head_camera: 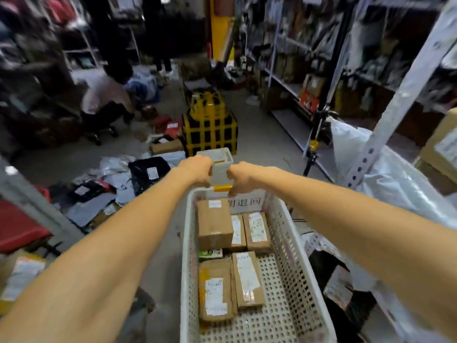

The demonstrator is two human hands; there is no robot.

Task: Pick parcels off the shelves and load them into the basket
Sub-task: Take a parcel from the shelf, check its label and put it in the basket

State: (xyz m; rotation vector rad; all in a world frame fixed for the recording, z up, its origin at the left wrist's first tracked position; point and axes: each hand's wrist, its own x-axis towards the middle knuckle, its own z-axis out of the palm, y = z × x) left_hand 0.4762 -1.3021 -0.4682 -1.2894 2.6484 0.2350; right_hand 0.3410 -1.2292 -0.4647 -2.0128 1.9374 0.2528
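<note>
I hold a white box parcel (218, 169) with a strip of yellow tape above the far end of the white perforated basket (284, 243). My left hand (197, 169) grips its left side and my right hand (241, 178) grips its right side. Inside the basket lie several brown cardboard parcels (214, 222) with white labels, packed toward the far and left part. The basket's near right floor is bare.
Loose bags and parcels (138, 174) litter the floor at left. A yellow-and-black taped stack of boxes (210, 127) stands ahead. Shelving (291, 78) lines the right side, with a white sack (371, 164) and a perforated post (395, 102). A person (103, 102) crouches at far left.
</note>
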